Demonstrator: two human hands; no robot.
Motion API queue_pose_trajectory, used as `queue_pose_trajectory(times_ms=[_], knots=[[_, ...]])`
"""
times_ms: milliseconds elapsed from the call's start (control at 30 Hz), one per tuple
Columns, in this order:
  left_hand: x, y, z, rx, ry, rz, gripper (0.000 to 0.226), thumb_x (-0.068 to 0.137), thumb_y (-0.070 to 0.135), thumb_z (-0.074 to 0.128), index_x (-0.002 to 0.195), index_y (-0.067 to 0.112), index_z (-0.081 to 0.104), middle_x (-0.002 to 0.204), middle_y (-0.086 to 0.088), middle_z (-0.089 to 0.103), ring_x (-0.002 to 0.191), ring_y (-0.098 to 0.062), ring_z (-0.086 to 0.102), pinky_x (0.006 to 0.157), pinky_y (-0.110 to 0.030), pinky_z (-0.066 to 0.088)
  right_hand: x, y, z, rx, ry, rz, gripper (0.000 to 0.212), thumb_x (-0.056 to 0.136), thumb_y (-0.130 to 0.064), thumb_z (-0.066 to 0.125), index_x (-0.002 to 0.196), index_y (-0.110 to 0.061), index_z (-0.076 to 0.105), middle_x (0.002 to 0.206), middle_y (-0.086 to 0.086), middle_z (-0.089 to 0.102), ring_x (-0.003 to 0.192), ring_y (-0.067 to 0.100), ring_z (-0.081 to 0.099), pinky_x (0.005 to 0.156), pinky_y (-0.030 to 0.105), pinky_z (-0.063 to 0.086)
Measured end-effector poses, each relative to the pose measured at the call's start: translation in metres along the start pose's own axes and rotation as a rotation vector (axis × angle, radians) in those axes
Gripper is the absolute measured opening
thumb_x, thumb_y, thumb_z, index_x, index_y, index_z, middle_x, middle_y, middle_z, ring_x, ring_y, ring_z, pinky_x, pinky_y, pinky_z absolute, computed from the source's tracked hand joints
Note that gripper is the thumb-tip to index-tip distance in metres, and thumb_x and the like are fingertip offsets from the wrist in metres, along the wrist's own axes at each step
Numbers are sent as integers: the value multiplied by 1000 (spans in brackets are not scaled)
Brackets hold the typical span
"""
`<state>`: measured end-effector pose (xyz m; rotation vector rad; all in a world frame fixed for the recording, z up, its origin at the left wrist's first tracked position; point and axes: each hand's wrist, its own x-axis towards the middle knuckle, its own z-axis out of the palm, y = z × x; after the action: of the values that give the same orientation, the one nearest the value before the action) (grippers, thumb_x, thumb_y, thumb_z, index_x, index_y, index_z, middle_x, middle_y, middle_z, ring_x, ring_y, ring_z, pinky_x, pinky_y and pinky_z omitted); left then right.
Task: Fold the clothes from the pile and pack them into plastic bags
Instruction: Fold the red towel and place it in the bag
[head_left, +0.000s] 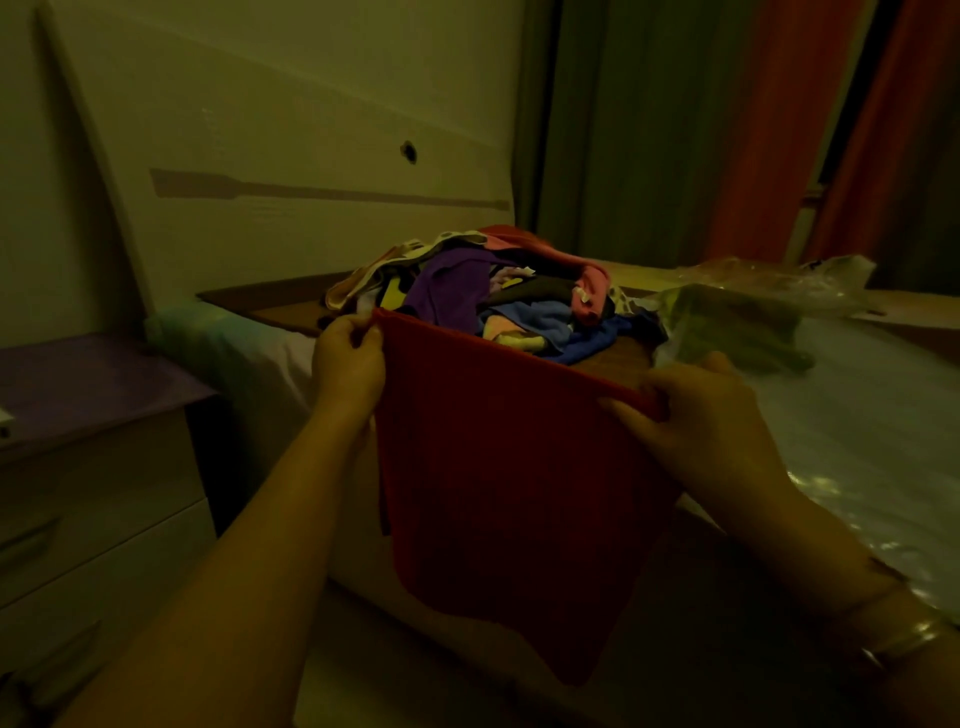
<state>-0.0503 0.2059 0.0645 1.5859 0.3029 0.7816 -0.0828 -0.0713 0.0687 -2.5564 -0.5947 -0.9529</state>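
Observation:
A dark red garment (509, 493) hangs in front of me, stretched by its top edge above the bed. My left hand (350, 358) pinches its upper left corner. My right hand (691, 415) grips the upper right corner. Behind the garment lies a pile of clothes (488, 291) in purple, pink, blue, black and white. Clear plastic bags (769, 286) lie crumpled at the back right of the bed, and a folded greenish piece (727, 327) sits in front of them.
The pile rests on a brown board (270, 304) laid over the bed's plastic-covered mattress (857, 415). A white headboard (291, 130) stands behind. A purple-topped nightstand (88, 415) with drawers is at the left. Red curtains (779, 130) hang at the back right.

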Motion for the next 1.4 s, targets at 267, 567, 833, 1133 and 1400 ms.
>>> queue_pose_trajectory(times_ms=[267, 567, 833, 1133, 1400], knots=[[-13, 0, 9, 198, -110, 79, 28, 92, 13, 55, 120, 14, 49, 100, -8, 61, 74, -14, 55, 64, -28, 44, 11, -5, 7, 780, -309, 630, 17, 90, -3, 55, 89, -17, 45, 79, 6, 52, 66, 17, 50, 55, 28, 40], [-50, 27, 19, 127, -300, 154, 34, 89, -6, 47, 75, 16, 69, 86, -1, 67, 86, -28, 62, 75, -35, 48, 18, -28, 4, 1246, -304, 561, 28, 90, 6, 40, 87, -9, 64, 86, 7, 63, 67, 16, 57, 51, 23, 51], [-61, 31, 21, 97, -392, 196, 20, 87, 0, 61, 102, 11, 69, 95, 8, 63, 92, -7, 60, 83, -27, 54, 15, -41, 13, 1028, -318, 300, 40, 84, 14, 46, 91, -18, 69, 92, 4, 71, 86, 19, 68, 71, 29, 58], [-67, 34, 19, 22, -529, 189, 18, 89, 28, 62, 99, 18, 71, 94, 7, 70, 84, 1, 66, 70, -9, 50, 14, -32, 33, 236, 52, 8, 15, 81, -36, 70, 82, -20, 68, 91, -5, 50, 96, 17, 44, 79, 32, 38], [-75, 39, 21, -90, -661, 157, 17, 81, 11, 71, 95, 20, 70, 90, 8, 72, 82, 4, 67, 64, -8, 49, 23, -28, 31, 573, 138, -123, 22, 87, -39, 60, 79, -19, 57, 79, -6, 60, 77, 6, 56, 69, 26, 46]])
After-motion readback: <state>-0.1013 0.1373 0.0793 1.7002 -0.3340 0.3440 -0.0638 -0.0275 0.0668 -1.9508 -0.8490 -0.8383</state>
